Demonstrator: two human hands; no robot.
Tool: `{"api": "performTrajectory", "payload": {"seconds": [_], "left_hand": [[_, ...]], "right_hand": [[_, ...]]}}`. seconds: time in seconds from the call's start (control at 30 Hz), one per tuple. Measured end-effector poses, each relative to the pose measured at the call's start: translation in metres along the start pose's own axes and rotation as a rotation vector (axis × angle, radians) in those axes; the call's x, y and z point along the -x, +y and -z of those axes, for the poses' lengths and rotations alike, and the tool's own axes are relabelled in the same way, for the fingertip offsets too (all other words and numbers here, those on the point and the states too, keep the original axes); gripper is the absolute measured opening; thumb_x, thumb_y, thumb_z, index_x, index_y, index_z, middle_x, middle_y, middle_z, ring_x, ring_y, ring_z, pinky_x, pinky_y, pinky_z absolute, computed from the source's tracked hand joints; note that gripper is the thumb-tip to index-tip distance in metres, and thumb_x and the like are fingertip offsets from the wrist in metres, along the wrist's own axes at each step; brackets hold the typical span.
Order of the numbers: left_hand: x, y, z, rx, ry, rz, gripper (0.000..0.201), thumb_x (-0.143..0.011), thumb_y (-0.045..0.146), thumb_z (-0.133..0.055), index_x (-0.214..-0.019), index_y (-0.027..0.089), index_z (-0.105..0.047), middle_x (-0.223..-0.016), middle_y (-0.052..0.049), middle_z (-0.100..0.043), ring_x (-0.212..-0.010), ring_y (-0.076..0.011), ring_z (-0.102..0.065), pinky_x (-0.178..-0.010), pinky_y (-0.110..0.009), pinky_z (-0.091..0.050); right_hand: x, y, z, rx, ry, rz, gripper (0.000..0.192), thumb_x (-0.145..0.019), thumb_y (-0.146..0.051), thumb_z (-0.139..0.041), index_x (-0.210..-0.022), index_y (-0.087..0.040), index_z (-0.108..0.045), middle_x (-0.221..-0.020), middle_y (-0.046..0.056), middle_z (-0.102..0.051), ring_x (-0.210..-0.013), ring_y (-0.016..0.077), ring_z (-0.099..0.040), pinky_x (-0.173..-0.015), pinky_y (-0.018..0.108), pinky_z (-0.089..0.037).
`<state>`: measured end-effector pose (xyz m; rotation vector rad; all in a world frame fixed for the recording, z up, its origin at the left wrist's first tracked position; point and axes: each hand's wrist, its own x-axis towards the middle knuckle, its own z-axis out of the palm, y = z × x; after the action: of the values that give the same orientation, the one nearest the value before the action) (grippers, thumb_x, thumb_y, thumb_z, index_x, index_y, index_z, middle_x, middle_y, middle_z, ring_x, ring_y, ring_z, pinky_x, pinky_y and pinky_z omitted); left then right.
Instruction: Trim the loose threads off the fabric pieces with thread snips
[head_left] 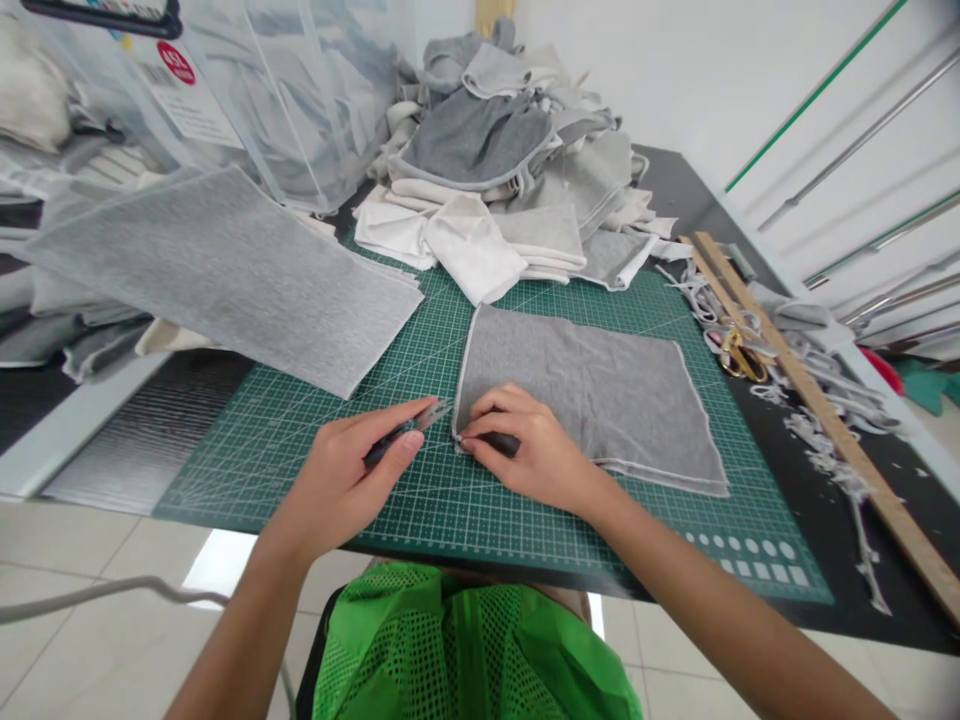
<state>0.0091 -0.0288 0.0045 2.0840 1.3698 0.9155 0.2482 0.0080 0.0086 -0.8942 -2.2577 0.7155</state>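
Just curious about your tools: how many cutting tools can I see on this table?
2: small snips in the left hand at the grey cloth corner, and yellow-handled scissors among scraps by the wooden ruler. Piles may hide more.

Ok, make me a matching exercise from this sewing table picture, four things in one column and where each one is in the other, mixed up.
Things:
1. thread snips
2. grey cloth square
3. wooden ruler
4. yellow-handled scissors

Places:
A. along the right edge of the table
B. among fabric trimmings beside the ruler
C. in the left hand
D. flat on the green cutting mat, its near corner under the right hand

Pairs: 1-C, 2-D, 3-A, 4-B
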Motion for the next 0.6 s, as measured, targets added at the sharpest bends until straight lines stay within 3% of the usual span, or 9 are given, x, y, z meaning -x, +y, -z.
{"api": "performTrajectory", "payload": {"seconds": [0.23, 0.37, 0.5, 0.6], "left_hand": [[0.001, 0.004, 0.003, -0.054, -0.016, -0.178, 0.038, -0.097, 0.029, -0.061, -0.135, 0.028, -0.063, -0.101, -0.001, -0.078, -0.083, -0.0140, -0.072, -0.075, -0.027, -0.057], [0.000, 0.005, 0.000, -0.166, -0.044, -0.268, 0.041, -0.097, 0.032, -0.059, -0.138, 0.026, -0.060, -0.082, 0.000, -0.066, -0.066, -0.0113, -0.061, -0.060, -0.024, -0.050], [-0.003, 0.005, -0.006, -0.282, -0.053, -0.362, 0.048, -0.097, 0.030, -0.060, -0.144, 0.025, -0.053, -0.078, 0.002, -0.055, -0.058, -0.0097, -0.051, -0.053, -0.024, -0.043], [-0.007, 0.004, -0.007, -0.354, -0.022, -0.410, 0.051, -0.095, 0.026, -0.062, -0.144, 0.025, -0.052, -0.080, 0.002, -0.055, -0.059, -0.0099, -0.051, -0.054, -0.026, -0.042]], "right_hand": [[0.001, 0.000, 0.004, -0.214, 0.071, -0.092, 0.010, -0.089, -0.015, -0.069, -0.085, -0.022, -0.074, -0.086, 0.001, -0.075, -0.082, 0.0162, -0.066, -0.082, 0.034, -0.052], [0.001, 0.001, 0.006, -0.283, 0.062, -0.132, 0.010, -0.090, -0.015, -0.068, -0.086, -0.022, -0.075, -0.085, 0.001, -0.076, -0.082, 0.0160, -0.067, -0.080, 0.034, -0.053], [0.002, 0.003, 0.009, -0.334, 0.049, -0.156, 0.011, -0.091, -0.015, -0.067, -0.085, -0.021, -0.075, -0.084, 0.002, -0.075, -0.081, 0.0155, -0.067, -0.079, 0.033, -0.053], [0.002, 0.005, 0.011, -0.397, 0.044, -0.186, 0.010, -0.090, -0.016, -0.068, -0.085, -0.020, -0.076, -0.083, 0.002, -0.074, -0.080, 0.0150, -0.067, -0.076, 0.031, -0.053]]}}
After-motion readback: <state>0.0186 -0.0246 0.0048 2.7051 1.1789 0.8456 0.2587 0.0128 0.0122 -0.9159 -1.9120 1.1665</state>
